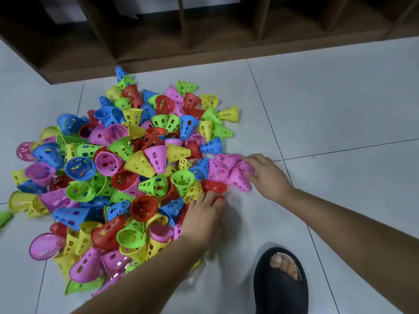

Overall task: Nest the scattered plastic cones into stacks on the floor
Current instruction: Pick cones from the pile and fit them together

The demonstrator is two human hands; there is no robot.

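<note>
1. Nearest: a foot in a black slide sandal (281,288), flat on the grey tile floor (340,105), just right of the left forearm.
2. Person's left hand (204,214) is at the near-right edge of the heap. Its fingers are bent down over a small red cone (218,198), tips touching it. The hand is motion-blurred, so I can't tell whether it actually has hold of the cone.
3. A second red cone (215,186) lies on its side just beyond those fingertips, between the two hands.
4. Person's right hand (267,175) is further out, at the heap's right edge. Its fingers are curled round a pink cone (240,181) that sits low on the floor.
5. More pink cones (218,165) touch that one on its left, between the hand and the heap.
6. Main lot: a pile of perforated plastic cones (118,168) in red, blue, green, yellow and pink. It's a loose heap on the tiles left of both hands, with cones lying every which way.
7. One green cone (4,218) lies apart at the left edge, cut off by the frame.
8. Far side: a dark wooden shelf unit (204,41) with open compartments. Its base sits just past the heap's far edge.
</note>
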